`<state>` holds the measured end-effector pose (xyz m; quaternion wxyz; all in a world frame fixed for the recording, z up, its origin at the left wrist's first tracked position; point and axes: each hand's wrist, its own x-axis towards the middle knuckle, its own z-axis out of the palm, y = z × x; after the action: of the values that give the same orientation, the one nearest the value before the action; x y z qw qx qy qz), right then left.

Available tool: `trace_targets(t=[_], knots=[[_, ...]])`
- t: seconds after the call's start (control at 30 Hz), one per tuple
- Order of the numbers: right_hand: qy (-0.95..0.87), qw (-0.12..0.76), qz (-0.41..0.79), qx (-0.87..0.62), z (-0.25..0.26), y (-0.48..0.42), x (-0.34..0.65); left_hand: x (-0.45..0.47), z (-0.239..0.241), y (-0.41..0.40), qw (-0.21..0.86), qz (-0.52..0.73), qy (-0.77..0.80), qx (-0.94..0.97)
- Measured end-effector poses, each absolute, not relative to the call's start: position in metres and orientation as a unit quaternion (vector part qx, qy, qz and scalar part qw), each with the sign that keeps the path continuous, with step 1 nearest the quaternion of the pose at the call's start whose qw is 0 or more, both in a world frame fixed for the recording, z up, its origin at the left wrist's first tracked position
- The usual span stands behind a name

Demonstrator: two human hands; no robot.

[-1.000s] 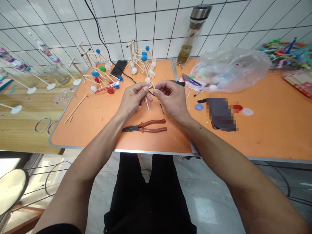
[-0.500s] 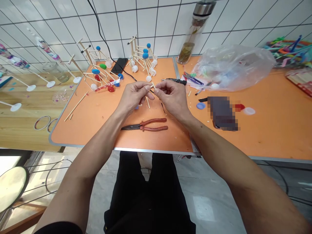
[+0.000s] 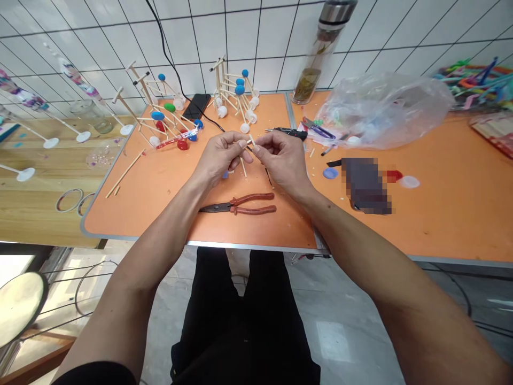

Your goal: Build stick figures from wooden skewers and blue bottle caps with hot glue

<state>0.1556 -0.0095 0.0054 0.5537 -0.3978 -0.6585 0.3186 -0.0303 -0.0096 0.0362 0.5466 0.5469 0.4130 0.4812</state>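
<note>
My left hand (image 3: 222,155) pinches a small piece of pale wooden stick between thumb and forefinger. Facing it, my right hand (image 3: 282,160) is closed on another short wooden stick (image 3: 252,139), which meets the left one at an angle. Much of both pieces is hidden by the fingers. Below the hands lie pliers (image 3: 240,205) with red-brown handles. Beyond them stand stick frames with bottle-cap wheels, one at the back centre (image 3: 236,91) and one at the left (image 3: 158,115).
A loose long stick (image 3: 125,174) lies on the orange table (image 3: 144,214). To the right are a pixelated dark object (image 3: 366,187), bottle caps (image 3: 331,173), scissors (image 3: 318,128) and a clear plastic bag (image 3: 385,112). A glass tea bottle (image 3: 310,69) stands by the tiled wall.
Both hands stay almost where they were, still holding the small sticks together. The view has shifted very slightly; nothing else visibly moves.
</note>
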Motion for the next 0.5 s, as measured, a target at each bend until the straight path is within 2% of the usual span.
trace_targets(t=[0.5], knots=[[-0.673,0.512,0.31,-0.434,0.0022,-0.007,0.1561,-0.0382,0.0454,-0.0096,0.598,0.437,0.422,0.522]])
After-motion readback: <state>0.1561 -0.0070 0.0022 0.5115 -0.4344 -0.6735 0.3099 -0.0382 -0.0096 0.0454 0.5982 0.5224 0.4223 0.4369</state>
